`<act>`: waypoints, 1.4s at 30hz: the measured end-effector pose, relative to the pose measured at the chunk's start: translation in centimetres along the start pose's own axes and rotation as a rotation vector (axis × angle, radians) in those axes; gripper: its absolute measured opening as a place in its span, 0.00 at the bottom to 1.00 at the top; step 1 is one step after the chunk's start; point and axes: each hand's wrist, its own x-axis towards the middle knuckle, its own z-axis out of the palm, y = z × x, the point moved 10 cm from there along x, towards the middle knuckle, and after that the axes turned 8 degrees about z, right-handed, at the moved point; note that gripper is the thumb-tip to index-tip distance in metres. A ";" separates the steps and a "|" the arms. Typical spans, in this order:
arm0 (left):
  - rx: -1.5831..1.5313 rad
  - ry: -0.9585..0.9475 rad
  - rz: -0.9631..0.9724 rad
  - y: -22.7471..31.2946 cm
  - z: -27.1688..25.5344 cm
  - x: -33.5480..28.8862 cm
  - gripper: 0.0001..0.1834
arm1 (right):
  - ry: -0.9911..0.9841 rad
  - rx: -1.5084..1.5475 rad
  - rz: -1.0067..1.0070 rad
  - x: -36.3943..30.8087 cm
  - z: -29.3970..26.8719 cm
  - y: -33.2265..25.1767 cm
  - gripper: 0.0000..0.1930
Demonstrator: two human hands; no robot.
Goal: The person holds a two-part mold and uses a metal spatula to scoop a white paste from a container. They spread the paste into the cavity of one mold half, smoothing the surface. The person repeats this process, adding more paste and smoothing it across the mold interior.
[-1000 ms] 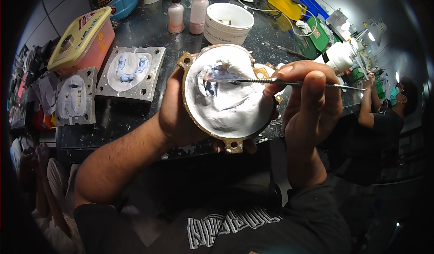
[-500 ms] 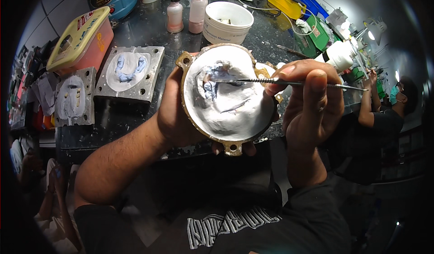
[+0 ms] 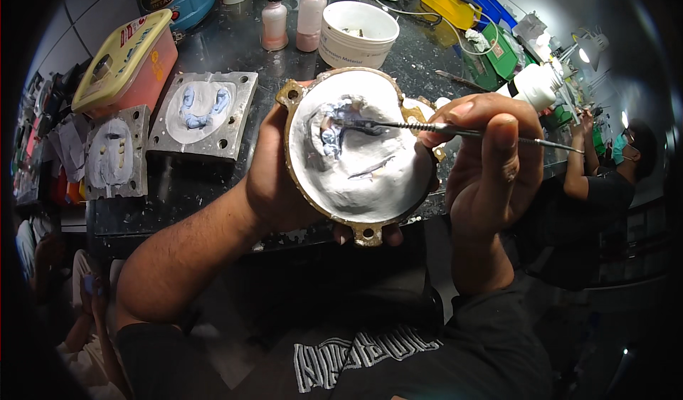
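Note:
My left hand (image 3: 274, 186) is wrapped around the left side and underside of a round brass-coloured dental flask (image 3: 366, 235), holding it tilted toward me above the bench's front edge. White plaster (image 3: 384, 193) fills the flask, with a dark bluish arch-shaped hollow (image 3: 331, 140) in it and a short dark groove lower down. Between thumb and fingers of my right hand (image 3: 498, 165) is a thin metal dental carver (image 3: 462, 130) with a ribbed grip. Its working end reaches into the upper part of the hollow; the exact tip is hard to make out against the dark surface.
Two square metal flask halves with plaster, one (image 3: 238, 115) and another (image 3: 139, 169), lie left beside a pink tub (image 3: 142, 72) with a yellow lid. Behind stand a white tub (image 3: 359, 33) and two pinkish bottles (image 3: 311, 12). A co-worker (image 3: 605, 179) is at far right.
The carver's working end has shifted slightly right and up within the hollow, and its rear end has dipped a little. My left hand and the flask have stayed nearly still.

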 end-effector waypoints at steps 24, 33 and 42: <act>-0.077 -0.029 -0.025 -0.5 0.7 0.4 0.43 | 0.177 -0.087 -0.100 0.3 -6.2 -0.9 0.14; -0.319 -0.108 0.012 0.0 1.9 1.2 0.52 | 0.277 -0.645 0.341 -4.1 -13.8 7.2 0.10; -0.028 -0.147 -0.012 0.2 0.6 1.6 0.54 | 0.192 -0.897 0.349 -5.4 -14.6 8.1 0.09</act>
